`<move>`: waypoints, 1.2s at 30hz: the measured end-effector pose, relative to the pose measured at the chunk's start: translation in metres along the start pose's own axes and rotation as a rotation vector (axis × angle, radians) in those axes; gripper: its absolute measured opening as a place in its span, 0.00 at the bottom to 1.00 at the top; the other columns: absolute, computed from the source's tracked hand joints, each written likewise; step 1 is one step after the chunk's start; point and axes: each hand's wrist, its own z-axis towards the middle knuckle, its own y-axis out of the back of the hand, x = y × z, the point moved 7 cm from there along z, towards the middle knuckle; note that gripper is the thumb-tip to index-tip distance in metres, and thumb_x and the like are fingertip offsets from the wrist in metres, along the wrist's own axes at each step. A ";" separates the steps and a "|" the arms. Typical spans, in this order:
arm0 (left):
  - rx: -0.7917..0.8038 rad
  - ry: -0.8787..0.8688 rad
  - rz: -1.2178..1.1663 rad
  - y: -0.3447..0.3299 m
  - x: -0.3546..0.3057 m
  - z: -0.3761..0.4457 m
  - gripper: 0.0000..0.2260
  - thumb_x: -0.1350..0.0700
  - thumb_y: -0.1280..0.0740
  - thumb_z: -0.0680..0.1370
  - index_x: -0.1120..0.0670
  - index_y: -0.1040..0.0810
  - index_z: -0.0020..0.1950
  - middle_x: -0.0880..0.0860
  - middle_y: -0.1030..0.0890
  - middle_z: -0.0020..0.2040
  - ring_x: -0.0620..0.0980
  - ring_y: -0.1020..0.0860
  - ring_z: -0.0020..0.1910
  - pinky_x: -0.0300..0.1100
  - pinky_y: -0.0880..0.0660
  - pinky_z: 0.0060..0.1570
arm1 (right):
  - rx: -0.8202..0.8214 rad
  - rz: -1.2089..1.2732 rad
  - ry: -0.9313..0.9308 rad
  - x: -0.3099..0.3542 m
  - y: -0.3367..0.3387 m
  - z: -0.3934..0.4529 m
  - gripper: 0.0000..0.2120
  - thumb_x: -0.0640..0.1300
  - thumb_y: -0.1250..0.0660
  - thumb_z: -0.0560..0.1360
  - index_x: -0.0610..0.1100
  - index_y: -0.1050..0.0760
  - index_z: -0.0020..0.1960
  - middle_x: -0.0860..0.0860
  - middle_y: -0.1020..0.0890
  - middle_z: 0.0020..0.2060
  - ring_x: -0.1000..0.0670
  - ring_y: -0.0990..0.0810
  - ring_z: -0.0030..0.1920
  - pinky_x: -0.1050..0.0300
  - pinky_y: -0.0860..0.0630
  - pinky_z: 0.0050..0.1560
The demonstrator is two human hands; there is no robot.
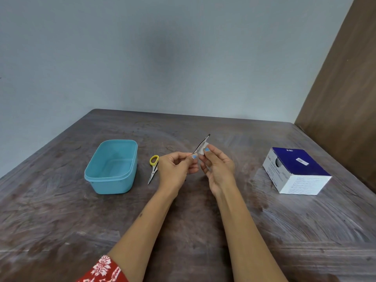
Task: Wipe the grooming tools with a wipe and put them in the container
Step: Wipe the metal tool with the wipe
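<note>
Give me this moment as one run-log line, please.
left hand: holds nail file | right hand: wipe on file | container: empty

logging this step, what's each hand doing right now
Left hand: fingers pinch the lower end of the nail file.
Right hand: fingers press a white wipe against the file.

The container (pixel 111 166) lies left of the scissors (pixel 153 168); the box (pixel 296 171) lies far right.

Red white-patterned sleeve (pixel 103 269), blue nails.
</note>
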 end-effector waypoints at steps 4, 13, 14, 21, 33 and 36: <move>0.013 0.007 0.002 -0.001 0.002 0.000 0.02 0.66 0.31 0.72 0.62 0.20 0.40 0.53 0.18 0.29 0.48 0.19 0.28 0.37 0.21 0.31 | 0.047 0.007 0.007 -0.001 -0.004 0.001 0.07 0.34 0.35 0.75 0.44 0.21 0.46 0.51 0.16 0.32 0.57 0.19 0.32 0.61 0.23 0.38; 0.034 0.031 -0.055 0.000 0.003 0.002 0.01 0.65 0.30 0.72 0.63 0.19 0.42 0.55 0.17 0.31 0.49 0.19 0.30 0.38 0.20 0.32 | 0.165 -0.026 -0.034 -0.005 -0.012 0.000 0.03 0.37 0.33 0.74 0.42 0.20 0.46 0.51 0.17 0.33 0.53 0.21 0.35 0.58 0.25 0.38; 0.048 0.042 -0.054 -0.001 0.004 0.001 0.01 0.65 0.30 0.72 0.63 0.19 0.42 0.56 0.17 0.32 0.49 0.19 0.30 0.38 0.20 0.32 | 0.153 -0.024 -0.028 -0.004 -0.011 0.000 0.03 0.37 0.32 0.74 0.42 0.20 0.46 0.51 0.17 0.33 0.53 0.21 0.35 0.59 0.24 0.37; 0.112 0.103 -0.062 -0.007 0.005 0.000 0.01 0.66 0.32 0.73 0.64 0.20 0.42 0.54 0.18 0.30 0.47 0.19 0.28 0.37 0.21 0.31 | 0.065 -0.127 0.078 0.003 -0.005 0.003 0.03 0.39 0.30 0.72 0.44 0.19 0.41 0.52 0.18 0.30 0.53 0.23 0.36 0.58 0.27 0.40; 0.171 0.185 -0.145 -0.011 0.006 -0.003 0.02 0.67 0.33 0.73 0.66 0.22 0.42 0.54 0.18 0.29 0.46 0.20 0.27 0.36 0.22 0.29 | 0.040 -0.220 0.137 0.007 -0.005 0.001 0.05 0.37 0.30 0.70 0.45 0.17 0.37 0.53 0.16 0.33 0.56 0.20 0.41 0.56 0.27 0.54; 0.199 0.192 -0.116 -0.013 0.007 -0.005 0.02 0.66 0.32 0.73 0.65 0.21 0.42 0.55 0.18 0.29 0.47 0.20 0.27 0.37 0.22 0.30 | -0.030 -0.153 0.167 0.012 0.001 0.004 0.05 0.37 0.30 0.70 0.44 0.18 0.37 0.53 0.17 0.32 0.56 0.22 0.38 0.58 0.27 0.48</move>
